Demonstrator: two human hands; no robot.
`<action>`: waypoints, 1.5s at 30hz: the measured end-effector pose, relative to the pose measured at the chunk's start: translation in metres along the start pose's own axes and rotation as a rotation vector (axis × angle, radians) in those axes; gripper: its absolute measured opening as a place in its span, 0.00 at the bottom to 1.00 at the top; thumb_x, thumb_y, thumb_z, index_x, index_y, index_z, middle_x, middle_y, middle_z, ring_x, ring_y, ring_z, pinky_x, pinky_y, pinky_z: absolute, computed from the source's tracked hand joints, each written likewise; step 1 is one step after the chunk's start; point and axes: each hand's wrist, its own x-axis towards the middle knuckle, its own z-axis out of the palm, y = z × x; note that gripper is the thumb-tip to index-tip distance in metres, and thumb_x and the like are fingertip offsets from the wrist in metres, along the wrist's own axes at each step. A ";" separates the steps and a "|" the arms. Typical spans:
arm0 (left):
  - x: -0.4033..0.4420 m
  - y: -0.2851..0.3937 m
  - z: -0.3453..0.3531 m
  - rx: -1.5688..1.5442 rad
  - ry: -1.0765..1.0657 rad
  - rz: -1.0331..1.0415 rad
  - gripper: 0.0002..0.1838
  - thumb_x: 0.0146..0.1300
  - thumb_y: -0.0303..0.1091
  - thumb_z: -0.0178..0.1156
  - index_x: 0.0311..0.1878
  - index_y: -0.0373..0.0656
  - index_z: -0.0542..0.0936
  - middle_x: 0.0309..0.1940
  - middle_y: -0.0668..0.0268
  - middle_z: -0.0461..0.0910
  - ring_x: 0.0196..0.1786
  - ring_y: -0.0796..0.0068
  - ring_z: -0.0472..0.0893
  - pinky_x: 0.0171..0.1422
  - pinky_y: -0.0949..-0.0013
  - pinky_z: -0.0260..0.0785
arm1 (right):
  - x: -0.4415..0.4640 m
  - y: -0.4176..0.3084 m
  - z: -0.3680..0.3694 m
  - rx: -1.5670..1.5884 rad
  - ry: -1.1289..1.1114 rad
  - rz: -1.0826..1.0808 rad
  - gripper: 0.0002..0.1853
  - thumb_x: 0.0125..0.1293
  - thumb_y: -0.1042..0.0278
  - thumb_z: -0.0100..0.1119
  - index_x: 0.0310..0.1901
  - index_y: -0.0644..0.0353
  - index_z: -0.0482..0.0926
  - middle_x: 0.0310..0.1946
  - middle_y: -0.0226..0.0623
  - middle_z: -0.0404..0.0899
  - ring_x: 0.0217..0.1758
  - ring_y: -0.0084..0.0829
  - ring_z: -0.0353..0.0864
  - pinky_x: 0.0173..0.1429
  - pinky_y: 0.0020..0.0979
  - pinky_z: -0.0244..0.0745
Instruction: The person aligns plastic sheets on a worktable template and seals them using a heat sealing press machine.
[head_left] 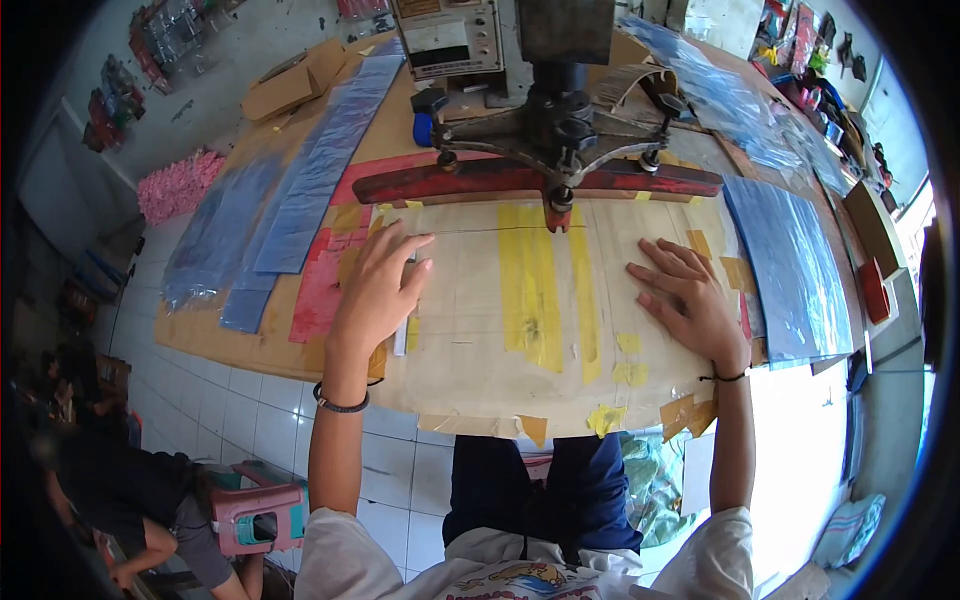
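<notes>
Cream board (pixel 460 325), pale and worn, lies flat on the worktable (pixel 278 325) in front of the person, its far edge near a scuffed red bar (pixel 430 181) carried by a dark press head (pixel 565 130); whether bar and board touch, I cannot tell. From the left, blue plastic sheets (pixel 345 130) lie in overlapping strips, then a red patch (pixel 318 290) shows beside the board. Over the board's left side is the left hand (pixel 380 278), palm down, fingers loosely spread and closed on nothing, with a narrow whitish strip (pixel 401 338) partly showing beside it. Thin dark lines cross the board's surface, and broad yellow tape (pixel 530 300) runs down its middle in wrinkled, uneven lengths, with smaller yellow scraps toward the near edge, which curves and carries tan tape pieces (pixel 534 430). At the right side the right hand (pixel 690 295) lies palm down, open and gripping nothing, its fingers pointing inward and away from the person. Past it, a glossy blue sheet (pixel 795 265) reaches the table's right part
</notes>
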 end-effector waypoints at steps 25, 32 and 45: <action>0.002 -0.025 0.009 -0.134 0.099 -0.028 0.17 0.78 0.33 0.53 0.63 0.36 0.81 0.64 0.51 0.81 0.69 0.51 0.77 0.74 0.57 0.66 | -0.003 -0.002 0.004 0.017 0.075 -0.004 0.19 0.70 0.61 0.65 0.60 0.53 0.86 0.70 0.41 0.78 0.75 0.44 0.71 0.80 0.49 0.59; -0.001 -0.025 0.009 -0.163 0.101 -0.020 0.18 0.77 0.33 0.53 0.63 0.36 0.80 0.64 0.51 0.81 0.68 0.52 0.78 0.73 0.58 0.67 | -0.006 -0.006 0.003 0.071 0.130 0.004 0.16 0.70 0.66 0.64 0.57 0.56 0.87 0.67 0.42 0.80 0.73 0.44 0.74 0.78 0.45 0.64; -0.006 -0.021 0.006 -0.211 0.122 0.038 0.17 0.77 0.37 0.57 0.59 0.38 0.83 0.60 0.53 0.83 0.66 0.53 0.79 0.72 0.58 0.68 | -0.008 -0.004 0.005 0.122 0.198 -0.018 0.14 0.68 0.68 0.64 0.53 0.58 0.88 0.62 0.45 0.83 0.68 0.47 0.78 0.74 0.44 0.69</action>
